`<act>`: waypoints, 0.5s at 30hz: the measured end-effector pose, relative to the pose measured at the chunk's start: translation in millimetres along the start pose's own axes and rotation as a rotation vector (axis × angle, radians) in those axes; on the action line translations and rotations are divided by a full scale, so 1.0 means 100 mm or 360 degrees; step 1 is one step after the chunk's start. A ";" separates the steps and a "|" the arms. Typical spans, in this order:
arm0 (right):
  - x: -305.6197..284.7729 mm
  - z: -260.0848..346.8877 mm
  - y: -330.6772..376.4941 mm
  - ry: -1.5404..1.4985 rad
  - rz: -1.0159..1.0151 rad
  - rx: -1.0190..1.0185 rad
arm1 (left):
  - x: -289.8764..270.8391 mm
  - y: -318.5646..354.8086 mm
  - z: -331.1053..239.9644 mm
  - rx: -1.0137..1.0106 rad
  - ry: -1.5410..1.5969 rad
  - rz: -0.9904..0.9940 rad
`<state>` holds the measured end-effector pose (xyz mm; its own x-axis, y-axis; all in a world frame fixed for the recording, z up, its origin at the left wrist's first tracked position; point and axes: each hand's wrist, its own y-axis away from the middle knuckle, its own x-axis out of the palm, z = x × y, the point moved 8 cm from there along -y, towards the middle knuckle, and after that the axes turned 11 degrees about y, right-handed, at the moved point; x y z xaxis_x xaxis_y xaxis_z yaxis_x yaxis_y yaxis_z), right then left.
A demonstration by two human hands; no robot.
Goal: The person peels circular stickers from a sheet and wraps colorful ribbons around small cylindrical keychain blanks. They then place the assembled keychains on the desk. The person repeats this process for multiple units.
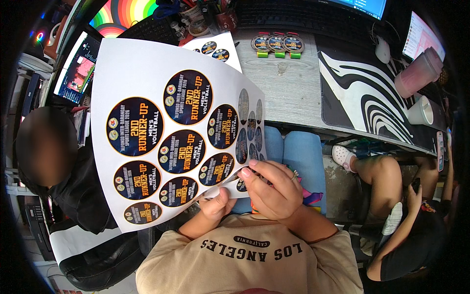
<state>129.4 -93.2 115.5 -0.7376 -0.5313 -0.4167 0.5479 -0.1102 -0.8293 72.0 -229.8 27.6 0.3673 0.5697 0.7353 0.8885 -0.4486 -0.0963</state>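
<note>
Behind your hands runs a grey desk [289, 88] with three medals [277, 45]. Your left hand [218, 205] pinches the lower edge of the white sticker sheet [147, 98] above your lap; your right hand [271, 188] pinches one round sticker [242, 184] at its corner.

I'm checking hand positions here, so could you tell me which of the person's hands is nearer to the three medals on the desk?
Right. The right hand pinches the sticker sheet edge below the medals; the left hand grips it lower and further left.

Grey desk [289, 93], striped desk mat [362, 98], glowing monitors [421, 36].
</note>
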 end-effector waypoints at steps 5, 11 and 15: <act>0.00 -0.09 0.00 -0.0106 -0.0089 0.0230 | 0.00 0.01 0.00 0.0011 0.0003 -0.0013; -0.01 -0.13 -0.01 -0.0141 -0.0086 0.0285 | 0.01 0.01 -0.01 0.0053 -0.0008 -0.0038; -0.01 -0.09 0.00 -0.0045 -0.0059 0.0169 | 0.02 0.01 -0.01 0.0023 -0.0015 -0.0007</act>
<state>127.0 -85.5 112.5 -0.7474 -0.5488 -0.3745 0.5603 -0.2178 -0.7991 73.2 -229.5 29.8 0.3657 0.5782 0.7293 0.8941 -0.4359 -0.1027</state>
